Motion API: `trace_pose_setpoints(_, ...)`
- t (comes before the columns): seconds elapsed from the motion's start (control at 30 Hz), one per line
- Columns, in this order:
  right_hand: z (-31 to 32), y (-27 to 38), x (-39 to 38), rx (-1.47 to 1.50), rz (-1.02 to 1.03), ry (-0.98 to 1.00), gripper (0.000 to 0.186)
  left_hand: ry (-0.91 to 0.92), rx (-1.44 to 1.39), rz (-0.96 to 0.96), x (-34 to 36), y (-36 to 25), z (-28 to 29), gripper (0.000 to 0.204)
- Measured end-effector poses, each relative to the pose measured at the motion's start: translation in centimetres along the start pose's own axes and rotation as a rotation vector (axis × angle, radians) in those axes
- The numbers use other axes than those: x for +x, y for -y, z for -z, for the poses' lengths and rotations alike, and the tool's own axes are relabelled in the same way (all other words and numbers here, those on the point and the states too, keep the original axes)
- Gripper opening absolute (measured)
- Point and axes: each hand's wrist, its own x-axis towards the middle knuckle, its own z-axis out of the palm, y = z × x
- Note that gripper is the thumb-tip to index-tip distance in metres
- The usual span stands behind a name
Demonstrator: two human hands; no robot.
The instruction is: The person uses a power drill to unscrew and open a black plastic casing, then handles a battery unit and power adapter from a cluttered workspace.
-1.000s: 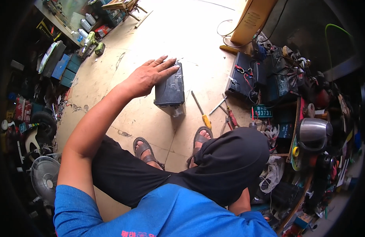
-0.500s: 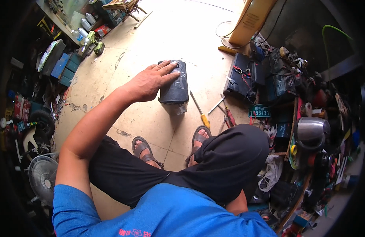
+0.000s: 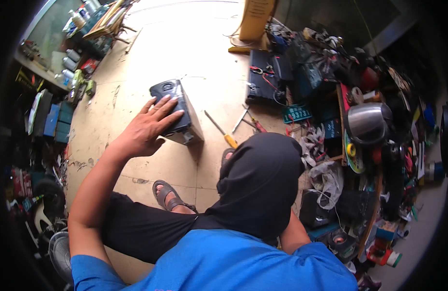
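A black box-shaped case [image 3: 186, 125] with a recess at one end of its top stands on the tiled floor before me, leaning a little to the left. My left hand [image 3: 145, 126] lies on its top with fingers stretched and spread, the thumb off the near left edge. My right forearm goes down behind my raised right knee, so my right hand is hidden. To the right of the case lies a yellow-handled screwdriver [image 3: 230, 140]. Beyond it are a thin metal tool [image 3: 240, 120] and a red-handled tool [image 3: 259, 126].
On the right, a black case with red wires [image 3: 263, 80] stands before shelves crowded with parts and a metal kettle [image 3: 368, 122]. At left are a green cordless drill [image 3: 77, 83], blue boxes [image 3: 51, 119] and a fan [image 3: 60, 254]. My sandalled left foot [image 3: 169, 195] is near the case.
The case has turned and tipped to the left, showing more of its right side. My left hand has slid nearer along its top. The whole view has also shifted.
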Motion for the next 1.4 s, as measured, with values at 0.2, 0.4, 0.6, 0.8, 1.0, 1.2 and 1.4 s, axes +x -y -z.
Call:
trace_pose_setpoints(0.2, 3.6, 0.2, 1.6, 0.056, 0.096, -0.358, 0.039, -0.029, 0.015, 0.019, 0.7, -0.2, -0.4, 0.089)
trace_pose_setpoints(0.4, 7.4, 0.8, 2.2, 0.095, 0.146, -0.619, 0.040, -0.042, 0.019, 0.046, 0.7, -0.9, -0.3, 0.086)
trace_pose_setpoints(0.6, 10.4, -1.9, -0.3, 0.009, 0.095, -0.443, 0.038, -0.070, 0.009, 0.097, 0.6, -1.1, -1.4, 0.084)
trace_pose_setpoints(0.8, 8.0, -4.8, -2.7, -0.075, -0.075, -0.267, 0.042, -0.067, 0.020, 0.091, 1.3, -1.5, -1.9, 0.085)
trace_pose_setpoints(1.0, 6.6, -5.7, 0.4, -0.162, -0.004, -0.434, 0.042, -0.053, 0.011, 0.096, 1.1, -1.6, -1.5, 0.086)
trace_pose_setpoints(1.2, 8.9, -4.3, 8.7, -0.199, 0.056, -0.512, 0.056, -0.049, 0.007, 0.132, 0.4, -1.6, -1.4, 0.082)
trace_pose_setpoints(1.4, 11.3, -1.7, 11.6, -0.416, 0.157, -0.635, 0.073, -0.057, 0.015, 0.112, 0.7, -1.3, -1.7, 0.083)
